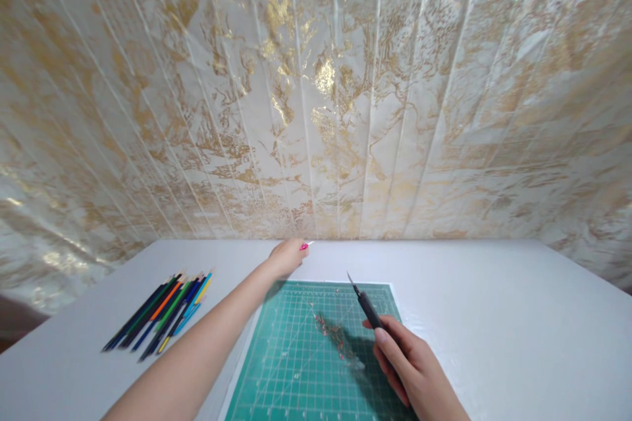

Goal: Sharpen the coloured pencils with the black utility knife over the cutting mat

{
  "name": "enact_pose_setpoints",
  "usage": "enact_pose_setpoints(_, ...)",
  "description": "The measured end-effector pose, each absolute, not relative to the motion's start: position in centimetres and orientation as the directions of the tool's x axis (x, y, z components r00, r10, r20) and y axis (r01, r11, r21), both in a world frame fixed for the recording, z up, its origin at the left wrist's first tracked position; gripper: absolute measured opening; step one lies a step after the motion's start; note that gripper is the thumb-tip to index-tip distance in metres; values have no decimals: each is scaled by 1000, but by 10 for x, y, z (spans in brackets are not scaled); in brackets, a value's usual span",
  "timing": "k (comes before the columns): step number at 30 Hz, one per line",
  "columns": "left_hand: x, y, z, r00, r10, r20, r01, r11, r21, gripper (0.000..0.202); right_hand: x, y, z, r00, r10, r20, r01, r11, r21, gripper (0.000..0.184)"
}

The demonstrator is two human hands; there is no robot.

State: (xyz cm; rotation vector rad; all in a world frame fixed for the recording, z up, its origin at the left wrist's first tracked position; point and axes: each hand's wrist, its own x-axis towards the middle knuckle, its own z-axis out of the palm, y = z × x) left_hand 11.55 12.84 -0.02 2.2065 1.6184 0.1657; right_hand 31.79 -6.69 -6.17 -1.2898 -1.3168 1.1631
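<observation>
My left hand (288, 258) reaches to the far edge of the table, its fingers closed on what looks like a pink pencil (304, 247). Only a short pink piece and a pale tip show past the fingers; the rest is hidden. In my right hand (407, 362) is a craft knife (368, 309) with a black handle, its thin blade pointing up and away, over the green cutting mat (276, 355). A small heap of pinkish and brown shavings (332, 330) lies on the mat, left of the knife.
Several coloured pencils (165, 309) lie side by side on the white table (494, 316), left of my left forearm. A white and gold patterned sheet (316, 112) hangs behind the table's far edge.
</observation>
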Motion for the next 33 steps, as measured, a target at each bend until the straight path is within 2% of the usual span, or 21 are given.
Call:
enact_pose_setpoints(6,110,45,-15,446,891,-83,779,-341,526,25,316,-66,-58,38,999,34,117,29,-993,58)
enact_pose_setpoints(9,109,26,-25,438,898,28,738,-377,560,26,315,-67,-57,47,998,34,119,28,-992,58)
enact_pose_setpoints(11,108,29,-29,421,902,95,726,-398,561,25,315,-67,-56,52,998,35,119,29,-992,59)
enact_pose_setpoints(15,111,45,-33,417,900,128,743,-418,523,38,315,-66,-56,60,998,35,116,27,-993,61)
enact_pose_setpoints(23,120,38,-23,371,912,176,716,-402,571,32,316,-67,-55,55,998,11,107,5,-994,60)
enact_pose_setpoints(28,113,36,-26,383,908,169,679,-401,615,32,316,-66,-58,63,998,18,97,12,-995,59)
enact_pose_setpoints(33,116,39,-31,408,904,125,733,-406,546,33,315,-66,-61,64,997,36,86,31,-996,57)
